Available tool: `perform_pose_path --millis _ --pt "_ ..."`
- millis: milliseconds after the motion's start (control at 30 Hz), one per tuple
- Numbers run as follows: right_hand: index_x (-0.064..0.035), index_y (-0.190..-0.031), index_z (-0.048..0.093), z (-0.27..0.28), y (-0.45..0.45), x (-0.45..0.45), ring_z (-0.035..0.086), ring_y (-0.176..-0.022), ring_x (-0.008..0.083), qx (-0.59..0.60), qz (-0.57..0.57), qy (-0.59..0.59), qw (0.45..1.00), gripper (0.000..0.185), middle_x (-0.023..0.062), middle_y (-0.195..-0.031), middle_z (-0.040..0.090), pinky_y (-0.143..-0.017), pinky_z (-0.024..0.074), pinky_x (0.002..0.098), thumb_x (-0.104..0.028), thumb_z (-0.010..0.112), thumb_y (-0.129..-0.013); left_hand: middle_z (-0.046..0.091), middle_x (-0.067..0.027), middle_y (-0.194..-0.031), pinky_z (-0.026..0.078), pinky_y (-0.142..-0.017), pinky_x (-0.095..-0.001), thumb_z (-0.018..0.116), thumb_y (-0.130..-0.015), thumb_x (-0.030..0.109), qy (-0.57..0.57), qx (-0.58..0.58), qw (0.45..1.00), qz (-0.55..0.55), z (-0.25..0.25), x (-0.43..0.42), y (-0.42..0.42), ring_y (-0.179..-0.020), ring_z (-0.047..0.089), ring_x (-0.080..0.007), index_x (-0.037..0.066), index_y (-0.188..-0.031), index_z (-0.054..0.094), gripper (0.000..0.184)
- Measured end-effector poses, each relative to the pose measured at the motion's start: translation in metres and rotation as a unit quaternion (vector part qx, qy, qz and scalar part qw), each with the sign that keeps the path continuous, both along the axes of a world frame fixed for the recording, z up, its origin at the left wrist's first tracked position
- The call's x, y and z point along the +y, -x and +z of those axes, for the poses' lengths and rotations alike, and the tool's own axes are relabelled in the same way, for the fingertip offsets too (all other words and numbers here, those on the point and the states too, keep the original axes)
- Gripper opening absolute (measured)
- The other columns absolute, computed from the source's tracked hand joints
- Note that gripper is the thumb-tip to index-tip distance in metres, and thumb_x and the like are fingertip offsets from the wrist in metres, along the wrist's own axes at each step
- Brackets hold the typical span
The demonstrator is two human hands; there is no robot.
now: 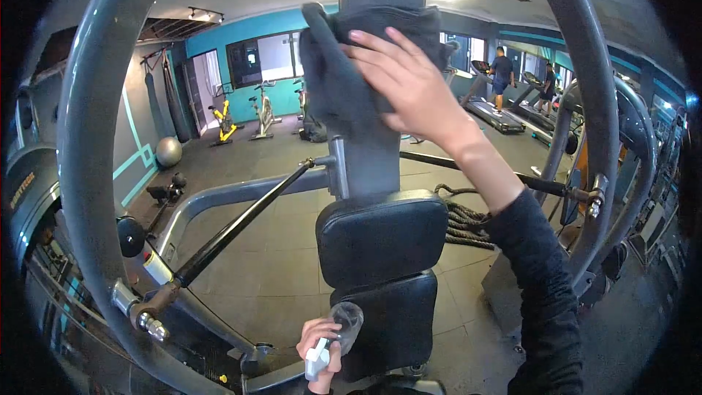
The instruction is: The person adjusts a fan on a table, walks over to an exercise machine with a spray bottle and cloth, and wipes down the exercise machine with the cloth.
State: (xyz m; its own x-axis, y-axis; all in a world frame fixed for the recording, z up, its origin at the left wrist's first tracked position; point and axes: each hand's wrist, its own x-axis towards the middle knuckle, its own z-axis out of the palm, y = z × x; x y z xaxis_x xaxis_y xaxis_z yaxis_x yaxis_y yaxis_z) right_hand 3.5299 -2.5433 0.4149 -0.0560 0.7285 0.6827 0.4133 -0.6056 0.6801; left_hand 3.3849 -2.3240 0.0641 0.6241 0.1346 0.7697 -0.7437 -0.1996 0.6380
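Note:
A dark cloth lies against the grey upright post of a gym machine. My right hand presses flat on the cloth, its fingers stretched out and a little apart. Lower down, my left hand is wrapped round a clear spray bottle with a white trigger head, held tilted in front of the lower black pad. The upper black backrest pad sits between the two hands, below the cloth.
Curved grey frame tubes rise on both sides, with black struts slanting toward the post. Thick ropes lie behind the pads. Exercise bikes and a silver ball stand farther back; two people are on treadmills at right.

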Motion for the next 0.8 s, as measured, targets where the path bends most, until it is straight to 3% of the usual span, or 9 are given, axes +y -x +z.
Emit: perform_pose_path --millis 100,200,300,533,667,800 --pt "-0.0040 -0.112 0.057 -0.007 0.004 -0.028 0.049 -0.123 0.0261 -0.022 0.048 -0.046 0.998 0.070 0.0094 -0.123 0.057 -0.109 0.0349 0.0440 -0.006 0.075 -0.044 0.067 -0.0109 -0.085 0.046 -0.091 -0.0456 0.063 -0.077 0.020 0.017 0.008 1.000 -0.006 -0.004 0.003 0.000 -0.092 0.060 -0.0287 0.005 -0.077 0.053 0.018" --pt "-0.0012 -0.107 0.059 -0.015 0.003 -0.051 0.055 -0.112 0.0321 -0.035 0.049 -0.154 0.986 0.064 0.0158 -0.115 0.059 -0.101 0.0414 0.0458 -0.011 0.072 -0.046 0.067 -0.0113 -0.085 0.046 -0.093 -0.0471 0.064 -0.077 0.021 0.022 -0.002 1.000 -0.009 -0.008 0.004 -0.001 -0.092 0.060 -0.0286 0.005 -0.077 0.052 0.020" --pt "-0.0016 -0.106 0.058 -0.018 0.006 -0.042 0.055 -0.108 0.0332 -0.024 0.033 -0.215 0.976 0.062 0.0157 -0.112 0.059 -0.098 0.0417 0.0456 -0.016 0.072 -0.048 0.067 -0.0115 -0.086 0.046 -0.093 -0.0469 0.064 -0.078 0.021 0.016 -0.005 1.000 -0.007 -0.009 0.003 0.001 -0.091 0.060 -0.0292 0.005 -0.077 0.052 0.020" --pt "-0.0044 -0.106 0.058 -0.021 0.008 0.028 0.054 -0.106 0.0287 -0.031 0.091 -0.153 0.984 0.063 0.0098 -0.107 0.060 -0.099 0.0386 0.0444 -0.022 0.077 -0.048 0.067 -0.0113 -0.087 0.046 -0.089 -0.0456 0.064 -0.077 0.017 -0.018 -0.029 0.999 0.013 -0.006 -0.006 0.003 -0.090 0.061 -0.0309 0.005 -0.078 0.051 0.017" --pt "-0.0051 -0.105 0.059 -0.012 0.011 -0.005 0.056 -0.104 0.0268 -0.004 0.054 -0.129 0.990 0.063 0.0088 -0.108 0.061 -0.095 0.0407 0.0409 -0.022 0.078 -0.048 0.068 -0.0112 -0.085 0.047 -0.085 -0.0438 0.063 -0.075 0.015 -0.029 -0.041 0.998 0.025 -0.007 -0.006 0.003 -0.088 0.062 -0.0312 0.005 -0.076 0.054 0.013" --pt "-0.0013 -0.101 0.059 -0.009 0.011 -0.068 0.058 -0.094 0.0337 -0.001 0.005 -0.185 0.983 0.051 0.0157 -0.100 0.062 -0.080 0.0466 0.0420 -0.020 0.062 -0.053 0.069 -0.0110 -0.082 0.049 -0.083 -0.0426 0.062 -0.072 0.014 -0.002 -0.036 0.999 0.027 -0.005 -0.006 0.003 -0.086 0.063 -0.0313 0.004 -0.074 0.056 0.012"
